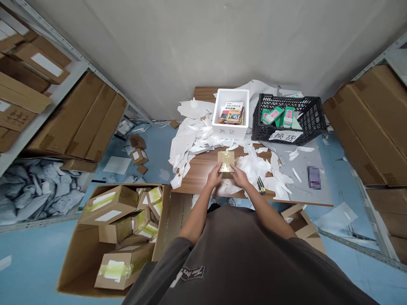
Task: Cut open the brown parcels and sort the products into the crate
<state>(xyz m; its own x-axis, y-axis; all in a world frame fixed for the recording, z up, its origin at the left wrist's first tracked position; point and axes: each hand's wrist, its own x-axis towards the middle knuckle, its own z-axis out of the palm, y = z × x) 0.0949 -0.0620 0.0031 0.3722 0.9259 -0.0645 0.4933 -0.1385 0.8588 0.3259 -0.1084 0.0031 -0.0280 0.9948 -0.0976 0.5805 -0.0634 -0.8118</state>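
Note:
A small brown cardboard box [226,160] with shiny tape across its top is held at the front of the wooden table [199,176]. My left hand [215,175] grips its left side, and my right hand [239,176] grips the right side. Both hands are closed on the box, fingers partly hidden by it. A black and yellow utility knife [261,185] lies to the right of my right hand. Torn white paper [252,167] is scattered beside and behind the box.
Behind stand a white bin [230,132] with books and a black crate [305,131] with green boxes. A large open carton [73,262] of taped parcels stands on the floor at left. Shelves with cartons [82,118] flank both sides. An open box [300,224] sits below right.

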